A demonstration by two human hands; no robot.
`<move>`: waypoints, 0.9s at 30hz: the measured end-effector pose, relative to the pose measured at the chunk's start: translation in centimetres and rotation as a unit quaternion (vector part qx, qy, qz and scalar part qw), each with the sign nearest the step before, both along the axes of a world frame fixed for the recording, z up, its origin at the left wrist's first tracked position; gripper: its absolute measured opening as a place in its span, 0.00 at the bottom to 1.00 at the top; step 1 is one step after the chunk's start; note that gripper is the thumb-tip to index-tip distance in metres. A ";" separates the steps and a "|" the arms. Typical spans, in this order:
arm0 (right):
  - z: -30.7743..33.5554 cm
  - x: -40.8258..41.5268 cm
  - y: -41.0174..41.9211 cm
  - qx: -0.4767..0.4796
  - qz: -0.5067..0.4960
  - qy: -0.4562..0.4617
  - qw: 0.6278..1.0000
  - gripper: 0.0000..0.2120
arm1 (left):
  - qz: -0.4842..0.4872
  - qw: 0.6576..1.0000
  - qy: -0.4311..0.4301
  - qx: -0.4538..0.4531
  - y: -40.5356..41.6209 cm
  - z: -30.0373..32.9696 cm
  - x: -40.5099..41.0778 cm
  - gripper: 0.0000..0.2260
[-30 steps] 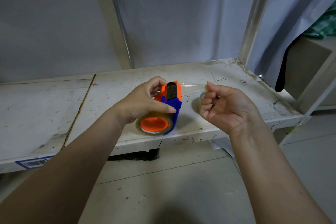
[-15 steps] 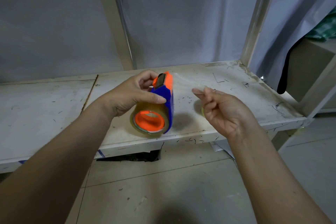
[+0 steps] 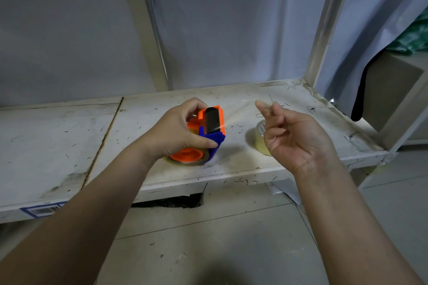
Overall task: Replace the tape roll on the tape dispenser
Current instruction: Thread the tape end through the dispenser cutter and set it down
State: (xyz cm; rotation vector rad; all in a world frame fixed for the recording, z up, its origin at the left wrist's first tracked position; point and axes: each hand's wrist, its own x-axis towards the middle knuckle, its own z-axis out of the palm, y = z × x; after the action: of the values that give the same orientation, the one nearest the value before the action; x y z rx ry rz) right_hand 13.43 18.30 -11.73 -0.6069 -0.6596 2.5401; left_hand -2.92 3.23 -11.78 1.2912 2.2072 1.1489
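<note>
My left hand [image 3: 178,132] grips an orange and blue tape dispenser [image 3: 214,122], thumb on its blue side, with its lower edge at the white shelf [image 3: 69,146]. A clear tape roll [image 3: 185,162] sits on the dispenser's orange hub. A thin clear strip of tape [image 3: 240,113] runs from the dispenser's black roller to my right hand [image 3: 294,139], whose fingertips are pinched on its free end, raised just right of the dispenser. A second clear tape roll [image 3: 259,140] lies flat on the shelf, partly hidden behind my right hand.
The shelf is scuffed, with a seam [image 3: 104,141] to the left and a barcode label [image 3: 44,210] on its front edge. Upright posts [image 3: 324,25] frame the back, hung with grey sheeting. A tiled floor [image 3: 208,250] lies below, and a cardboard box [image 3: 389,90] stands at the right.
My left hand has turned the dispenser so that its black roller faces up and lowered it to the shelf. My right hand has risen and moved right, uncovering the second roll.
</note>
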 end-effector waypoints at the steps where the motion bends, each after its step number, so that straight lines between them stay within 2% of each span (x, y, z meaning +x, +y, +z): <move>1: 0.1 0.1 0.1 0.005 -0.004 0.000 1.000 0.03 | -0.004 1.000 0.024 -0.006 0.1 0.2 0.2 0.25; 4: 0.2 0.4 0.6 0.024 -0.013 -0.010 1.000 0.03 | -0.015 0.999 0.045 -0.008 0.2 0.7 0.6 0.24; 8: -0.1 0.9 1.1 0.056 0.005 -0.041 0.998 0.06 | -0.013 1.000 0.000 0.018 -0.1 1.3 0.3 0.24; 12: -0.3 0.9 1.1 0.070 0.017 -0.059 0.996 0.03 | -0.005 0.999 -0.030 0.035 -0.1 0.7 -0.1 0.25; 15: -0.5 0.7 1.0 0.072 0.007 -0.057 0.996 0.05 | 0.001 0.996 -0.068 0.055 -0.1 0.2 -0.1 0.26; 18: -0.7 0.4 0.7 0.070 0.003 -0.041 0.997 0.03 | -0.014 0.987 -0.134 0.091 0.0 -0.1 0.1 0.25; 23: -0.9 -0.1 -0.3 0.137 0.017 -0.016 0.990 0.07 | -0.063 0.935 -0.308 0.167 0.2 0.1 0.0 0.28; 27: -0.5 -0.1 -0.9 0.157 0.065 -0.045 0.984 0.10 | -0.075 0.914 -0.355 0.179 0.1 0.1 -0.1 0.34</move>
State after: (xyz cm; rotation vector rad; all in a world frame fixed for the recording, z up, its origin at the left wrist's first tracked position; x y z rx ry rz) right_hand 13.34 17.40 -12.23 -0.5839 -1.1385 2.4611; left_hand -3.00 3.29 -11.72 0.9190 1.3891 1.6779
